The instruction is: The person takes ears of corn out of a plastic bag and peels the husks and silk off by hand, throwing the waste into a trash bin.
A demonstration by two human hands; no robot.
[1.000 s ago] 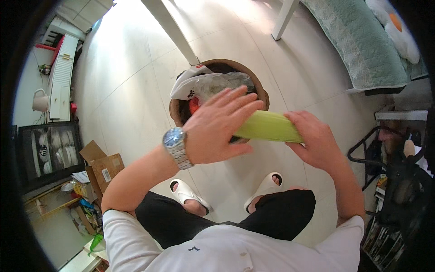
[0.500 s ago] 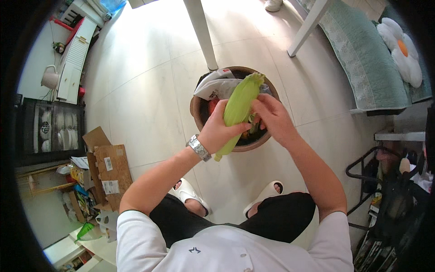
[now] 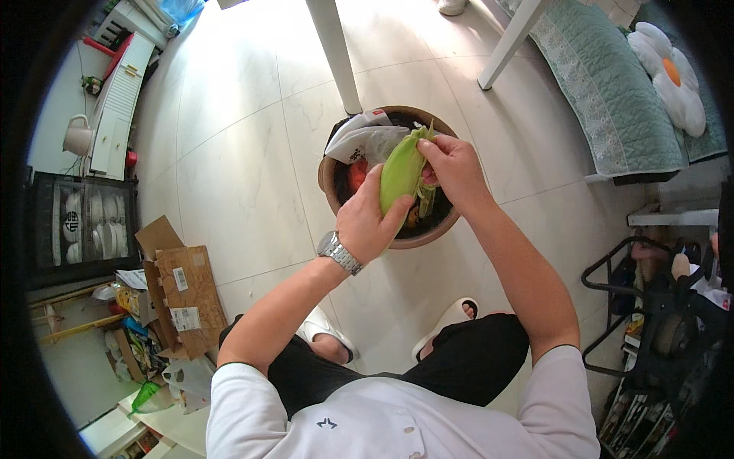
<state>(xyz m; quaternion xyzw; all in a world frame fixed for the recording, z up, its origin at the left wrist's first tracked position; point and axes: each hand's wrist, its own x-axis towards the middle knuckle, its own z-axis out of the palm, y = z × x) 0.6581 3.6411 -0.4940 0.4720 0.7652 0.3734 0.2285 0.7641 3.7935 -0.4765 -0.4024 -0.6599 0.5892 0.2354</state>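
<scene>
An ear of corn (image 3: pixel 399 172) in its green husk is held over a round brown bin (image 3: pixel 327 182). My left hand (image 3: pixel 369 216) wraps round its lower part, thumb across the front. With thumb and fingers, my right hand (image 3: pixel 453 168) pinches the husk near the tip. Some husk leaves stand loose at the top. Inside the bin lie white plastic bags (image 3: pixel 367 143), something red (image 3: pixel 356 175) and scraps partly hidden by the corn and my hands.
White furniture legs (image 3: pixel 336 61) rise just beyond the bin. An opened cardboard box (image 3: pixel 191 294) stands at the left. To the right are a padded green seat cover (image 3: pixel 604 99) with a flower-shaped cushion (image 3: pixel 673 76), and a black metal frame (image 3: pixel 612 306). My white slippers (image 3: pixel 327 335) are on the tiled floor.
My left hand has turned and gripped lower round the corn, whose bottom end is now covered. My right hand has moved up to the husk near the tip.
</scene>
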